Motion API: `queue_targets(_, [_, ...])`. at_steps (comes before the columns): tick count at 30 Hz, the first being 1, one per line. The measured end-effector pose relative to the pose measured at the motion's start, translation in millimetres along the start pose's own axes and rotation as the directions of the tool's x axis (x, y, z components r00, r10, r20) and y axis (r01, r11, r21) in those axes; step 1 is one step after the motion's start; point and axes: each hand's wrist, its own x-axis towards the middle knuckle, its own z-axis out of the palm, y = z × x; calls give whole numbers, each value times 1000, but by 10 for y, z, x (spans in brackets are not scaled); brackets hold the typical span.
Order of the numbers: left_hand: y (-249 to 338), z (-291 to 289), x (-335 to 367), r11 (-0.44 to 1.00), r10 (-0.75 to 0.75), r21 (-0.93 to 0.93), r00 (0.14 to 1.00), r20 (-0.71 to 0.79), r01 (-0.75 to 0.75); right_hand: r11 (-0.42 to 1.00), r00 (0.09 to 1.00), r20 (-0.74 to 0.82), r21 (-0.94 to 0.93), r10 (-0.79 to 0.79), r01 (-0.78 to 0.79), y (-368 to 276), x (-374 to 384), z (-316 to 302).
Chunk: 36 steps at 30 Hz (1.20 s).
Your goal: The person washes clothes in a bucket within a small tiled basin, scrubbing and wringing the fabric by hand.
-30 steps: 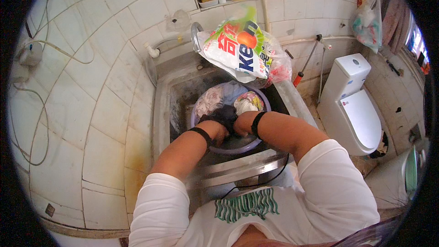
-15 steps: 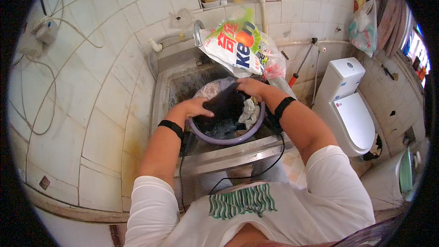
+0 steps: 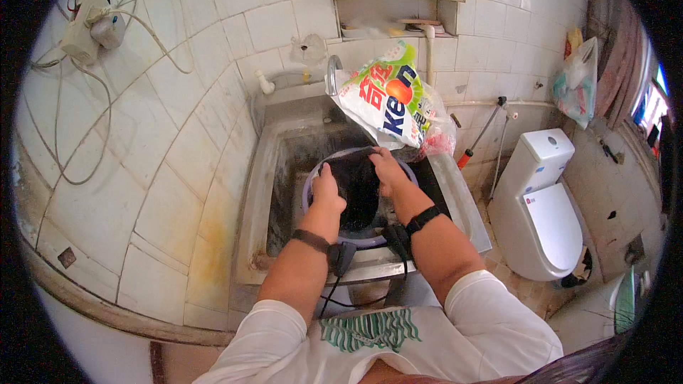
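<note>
A purple basin (image 3: 368, 242) sits in the metal sink (image 3: 284, 146) in front of me. Inside it is a black cloth or garment (image 3: 358, 195), wet-looking and hanging between my two hands. My left hand (image 3: 327, 192) pinches its left side with the thumb up. At the far rim of the basin, my right hand (image 3: 385, 170) grips the cloth's upper edge. Black bands circle both wrists, with dark devices and a cable hanging near the basin's front. My hands and the black cloth hide most of what else lies in the basin.
A white detergent bag (image 3: 380, 99) stands behind the basin by the curved tap (image 3: 333, 71), with a clear plastic bag (image 3: 439, 135) beside it. A white toilet (image 3: 551, 231) is at right. Wires hang from a socket box (image 3: 89, 28) on the left wall.
My hands have come closer together, and the black cloth now hangs between them with its edge raised. It covers the pale clothes seen before. The whole view has shifted slightly.
</note>
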Motion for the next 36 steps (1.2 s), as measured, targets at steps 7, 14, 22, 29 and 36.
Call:
queue_targets(7, [-468,-55,435,977,27,-214,967,252,28,744,900,263,-506,-348,436,65,-298,256])
queue_targets(14, [-522,-165,327,846,-125,-453,932,340,279,654,815,486,-511,-316,558,-196,-729,453])
queue_targets(22, [-580,-5,342,949,-156,-198,912,379,245,542,925,172,-768,-340,342,-82,-441,270])
queue_targets(29, [-478,-168,441,925,131,-379,945,300,-7,549,829,424,-620,-365,560,-239,-703,501])
queue_targets(36, [-472,47,160,971,182,-207,926,330,-117,576,892,178,-707,-415,409,-67,-458,291])
